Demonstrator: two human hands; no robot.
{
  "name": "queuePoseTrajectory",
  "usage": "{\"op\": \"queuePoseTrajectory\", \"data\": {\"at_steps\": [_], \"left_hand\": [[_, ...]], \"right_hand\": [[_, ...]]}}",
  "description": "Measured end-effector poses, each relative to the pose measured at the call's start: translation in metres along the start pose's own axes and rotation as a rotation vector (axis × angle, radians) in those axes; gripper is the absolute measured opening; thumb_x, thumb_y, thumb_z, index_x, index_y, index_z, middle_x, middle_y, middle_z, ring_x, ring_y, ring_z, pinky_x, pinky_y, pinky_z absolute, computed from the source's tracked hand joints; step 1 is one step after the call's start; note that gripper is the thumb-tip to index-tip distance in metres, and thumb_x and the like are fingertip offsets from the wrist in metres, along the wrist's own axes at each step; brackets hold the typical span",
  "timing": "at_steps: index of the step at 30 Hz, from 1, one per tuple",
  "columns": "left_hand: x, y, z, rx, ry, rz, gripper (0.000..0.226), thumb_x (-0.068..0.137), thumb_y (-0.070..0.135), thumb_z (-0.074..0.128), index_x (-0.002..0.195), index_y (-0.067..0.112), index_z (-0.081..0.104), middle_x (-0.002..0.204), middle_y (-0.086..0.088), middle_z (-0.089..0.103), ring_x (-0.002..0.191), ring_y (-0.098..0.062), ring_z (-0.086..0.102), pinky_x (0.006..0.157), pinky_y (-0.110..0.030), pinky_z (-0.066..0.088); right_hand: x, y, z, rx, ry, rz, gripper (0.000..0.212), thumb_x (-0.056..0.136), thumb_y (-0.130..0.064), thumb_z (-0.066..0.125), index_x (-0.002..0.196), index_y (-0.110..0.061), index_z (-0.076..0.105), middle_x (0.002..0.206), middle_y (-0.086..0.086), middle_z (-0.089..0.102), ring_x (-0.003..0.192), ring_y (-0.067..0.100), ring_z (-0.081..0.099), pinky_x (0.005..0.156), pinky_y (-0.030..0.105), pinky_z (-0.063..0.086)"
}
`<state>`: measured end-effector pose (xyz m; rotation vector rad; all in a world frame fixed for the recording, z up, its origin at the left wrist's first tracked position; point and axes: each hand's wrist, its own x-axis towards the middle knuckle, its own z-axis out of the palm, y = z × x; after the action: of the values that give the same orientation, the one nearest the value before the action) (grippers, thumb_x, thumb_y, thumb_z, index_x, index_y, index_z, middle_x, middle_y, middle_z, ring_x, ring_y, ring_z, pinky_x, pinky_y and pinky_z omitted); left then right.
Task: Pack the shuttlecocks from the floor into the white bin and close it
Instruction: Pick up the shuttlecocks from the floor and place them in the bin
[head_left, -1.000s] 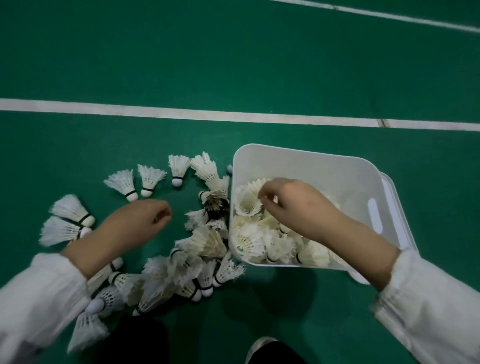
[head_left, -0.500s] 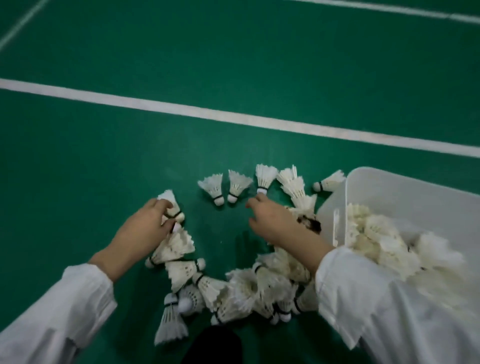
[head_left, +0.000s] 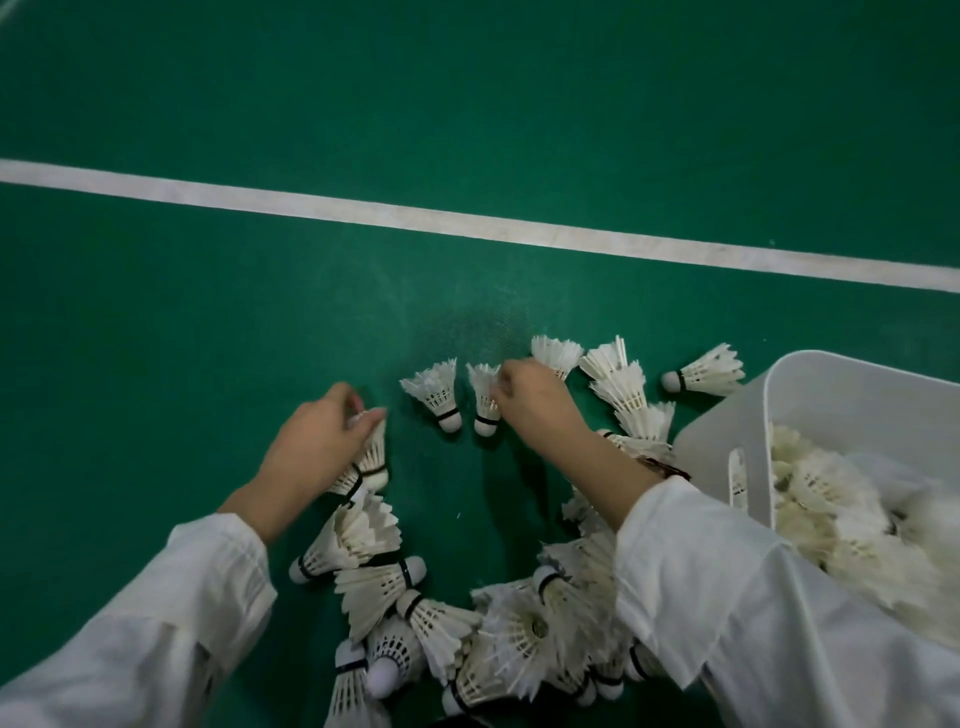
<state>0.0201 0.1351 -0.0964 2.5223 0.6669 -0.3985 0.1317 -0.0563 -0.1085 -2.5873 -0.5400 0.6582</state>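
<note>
We logged left grip (head_left: 311, 447) curled round first shuttlecock (head_left: 373, 460) on green floor (head_left: 208, 338), 10 o'clock of the loose pile (head_left: 519, 629). Right grip (head_left: 535, 410) pinched feathers of second shuttlecock (head_left: 484, 402), 12 o'clock of pile. White bin (head_left: 714, 441) sat at 2 o'clock, open-topped, part-filled with binned shuttlecocks (head_left: 826, 488).

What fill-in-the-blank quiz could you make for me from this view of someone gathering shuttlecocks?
The left hand and right hand each grip one of the white feather shuttlecocks on the ____ sports floor.
The white plastic bin stands at the person's ____ side.
A straight ____ painted line crosses the floor beyond the hands.
Missing words: green, right, white.
</note>
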Motion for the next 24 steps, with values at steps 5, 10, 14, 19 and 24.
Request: {"op": "queuePoseTrajectory", "data": {"at_steps": [5,10,14,19,24], "left_hand": [[0.0,0.042,0.006,0.089,-0.088,0.159,0.067,0.089,0.052,0.042,0.141,0.025,0.01,0.053,-0.006,0.057,0.046,-0.021,0.055,0.048,-0.039,0.05],[0.027,0.065,0.029,0.03,-0.125,0.033,0.049,0.093,0.025,0.047,0.133,0.01,0.024,0.066,-0.005,0.052,0.054,-0.016,0.048,0.047,-0.03,0.037],[0.024,0.063,0.037,-0.009,-0.054,0.049,0.011,0.096,0.023,0.039,0.094,0.012,0.039,0.087,-0.016,0.062,0.064,-0.024,0.051,0.056,-0.033,0.039],[-0.008,0.088,0.005,-0.042,-0.029,0.274,0.013,0.095,0.029,0.045,0.091,0.017,0.047,0.077,-0.008,0.065,0.055,-0.021,0.053,0.05,-0.033,0.04],[-0.053,0.165,-0.045,-0.092,-0.004,0.507,0.012,0.092,0.033,0.049,0.094,0.021,0.052,0.075,0.001,0.066,0.061,-0.017,0.06,0.057,-0.034,0.05]], "right_hand": [[-0.01,0.001,-0.012,-0.04,0.069,-0.049,0.019,0.092,-0.013,0.046,0.091,0.0,0.06,0.093,0.013,0.058,0.083,0.029,0.055,0.072,0.036,0.044],[-0.027,0.0,-0.035,-0.04,0.118,-0.101,0.02,0.093,-0.013,0.047,0.092,-0.002,0.063,0.091,0.007,0.056,0.08,0.024,0.055,0.069,0.031,0.042],[-0.05,0.007,-0.058,-0.02,0.072,-0.148,0.022,0.094,-0.016,0.048,0.095,-0.004,0.066,0.09,0.001,0.053,0.082,0.02,0.054,0.069,0.024,0.035],[-0.092,0.024,-0.107,0.019,0.088,-0.164,0.021,0.092,-0.02,0.052,0.1,-0.01,0.068,0.096,0.003,0.06,0.087,0.018,0.058,0.078,0.029,0.044],[-0.146,0.061,-0.16,0.037,0.198,-0.127,0.018,0.092,-0.024,0.054,0.097,-0.015,0.068,0.09,-0.006,0.058,0.084,0.012,0.057,0.077,0.026,0.046]]}}
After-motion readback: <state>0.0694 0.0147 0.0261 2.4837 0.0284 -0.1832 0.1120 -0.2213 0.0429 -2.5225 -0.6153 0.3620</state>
